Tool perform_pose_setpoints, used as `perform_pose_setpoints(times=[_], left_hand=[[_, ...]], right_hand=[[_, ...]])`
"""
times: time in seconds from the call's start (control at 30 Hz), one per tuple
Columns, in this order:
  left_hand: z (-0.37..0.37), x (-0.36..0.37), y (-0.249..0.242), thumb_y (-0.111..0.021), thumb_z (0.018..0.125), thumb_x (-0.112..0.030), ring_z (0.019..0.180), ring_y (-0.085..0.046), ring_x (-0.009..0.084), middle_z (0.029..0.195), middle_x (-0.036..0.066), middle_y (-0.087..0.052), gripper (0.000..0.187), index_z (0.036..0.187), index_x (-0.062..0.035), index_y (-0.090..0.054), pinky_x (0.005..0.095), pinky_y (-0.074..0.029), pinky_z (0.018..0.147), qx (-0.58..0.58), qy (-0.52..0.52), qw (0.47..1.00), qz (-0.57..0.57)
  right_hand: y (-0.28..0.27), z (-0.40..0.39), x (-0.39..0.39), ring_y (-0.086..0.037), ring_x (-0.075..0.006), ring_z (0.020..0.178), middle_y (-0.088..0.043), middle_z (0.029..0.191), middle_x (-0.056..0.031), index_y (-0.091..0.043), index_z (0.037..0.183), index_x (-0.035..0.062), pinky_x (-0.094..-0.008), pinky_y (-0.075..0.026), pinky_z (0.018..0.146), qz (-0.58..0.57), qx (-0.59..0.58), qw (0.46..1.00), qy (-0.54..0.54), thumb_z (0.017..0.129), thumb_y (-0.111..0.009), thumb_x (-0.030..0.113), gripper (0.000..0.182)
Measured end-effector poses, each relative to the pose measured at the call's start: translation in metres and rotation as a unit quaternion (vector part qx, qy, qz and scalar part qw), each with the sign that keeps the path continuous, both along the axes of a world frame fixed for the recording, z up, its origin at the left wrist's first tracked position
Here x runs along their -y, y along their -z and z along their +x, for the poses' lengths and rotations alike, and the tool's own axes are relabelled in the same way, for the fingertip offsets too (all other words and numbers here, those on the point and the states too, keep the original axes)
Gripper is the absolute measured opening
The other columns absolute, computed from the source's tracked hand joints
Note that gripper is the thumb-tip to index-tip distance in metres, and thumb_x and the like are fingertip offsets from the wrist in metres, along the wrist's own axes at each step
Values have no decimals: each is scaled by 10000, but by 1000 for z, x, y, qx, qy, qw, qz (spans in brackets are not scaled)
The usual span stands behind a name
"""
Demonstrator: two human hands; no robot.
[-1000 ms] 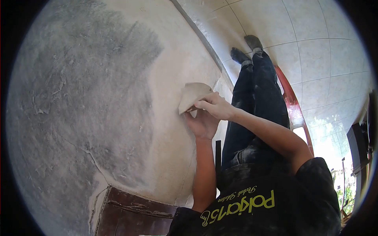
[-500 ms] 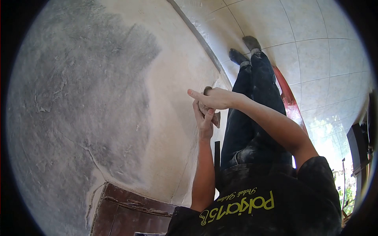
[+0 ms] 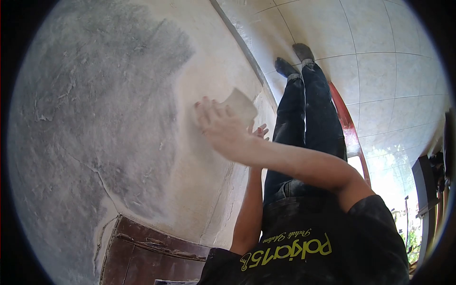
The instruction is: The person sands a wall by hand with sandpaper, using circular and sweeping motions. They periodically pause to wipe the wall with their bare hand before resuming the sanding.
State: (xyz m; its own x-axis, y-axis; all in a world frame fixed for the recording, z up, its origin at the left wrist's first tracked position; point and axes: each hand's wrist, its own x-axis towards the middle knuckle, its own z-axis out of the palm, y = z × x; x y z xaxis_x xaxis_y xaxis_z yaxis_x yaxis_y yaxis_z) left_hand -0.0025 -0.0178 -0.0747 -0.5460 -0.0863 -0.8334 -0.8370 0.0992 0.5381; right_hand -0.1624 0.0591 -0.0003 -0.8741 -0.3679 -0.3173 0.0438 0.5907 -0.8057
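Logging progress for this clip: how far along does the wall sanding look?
Partway. The pale, smooth band of wall by the hands looks worked already. The right hand presses a sheet of sandpaper against it; the left hand is mostly hidden behind the right arm. The grey, rough, cracked patch looks untouched.

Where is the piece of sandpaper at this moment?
In the head view, the sandpaper lies against the plastered wall, upper centre, under the right hand, with the left hand just below it.
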Motion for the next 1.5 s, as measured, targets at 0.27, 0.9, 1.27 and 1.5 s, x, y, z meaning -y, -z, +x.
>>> perform_pose_setpoints(times=[0.27,0.9,1.27,1.5], left_hand=[[-26,-7,-8,-486,947,-527,1200,-506,305,1276,244,-532,699,1404,-22,-330,416,-389,1007,41,50,998,-14],[-23,15,-18,-456,986,-445,1194,-499,279,1262,219,-542,577,1366,-16,-393,387,-354,1039,9,135,991,-14],[-36,7,-19,-465,997,-383,1213,-494,266,1261,217,-547,512,1354,-18,-418,349,-345,1054,16,130,991,-4],[-39,5,-15,-450,999,-402,1226,-491,271,1272,220,-542,533,1346,2,-421,347,-340,1058,20,120,993,7]], right_hand=[[-41,-14,20,-359,-437,1332,-322,1409,-371,-272,1369,-180,-541,-330,1056,87,-18,995,-45,859,-508,129,642],[-44,18,33,-292,-442,1365,-301,1425,-347,-207,1427,-117,-485,-261,1114,-169,-7,978,120,897,-470,153,650],[-49,3,56,-195,-427,1411,-169,1525,-271,-188,1473,-21,-494,-179,1137,-210,114,935,261,982,-417,320,641],[-58,16,60,-117,-401,1434,-124,1528,-280,-166,1465,-48,-506,-117,1154,-329,88,898,277,992,-362,316,628]])
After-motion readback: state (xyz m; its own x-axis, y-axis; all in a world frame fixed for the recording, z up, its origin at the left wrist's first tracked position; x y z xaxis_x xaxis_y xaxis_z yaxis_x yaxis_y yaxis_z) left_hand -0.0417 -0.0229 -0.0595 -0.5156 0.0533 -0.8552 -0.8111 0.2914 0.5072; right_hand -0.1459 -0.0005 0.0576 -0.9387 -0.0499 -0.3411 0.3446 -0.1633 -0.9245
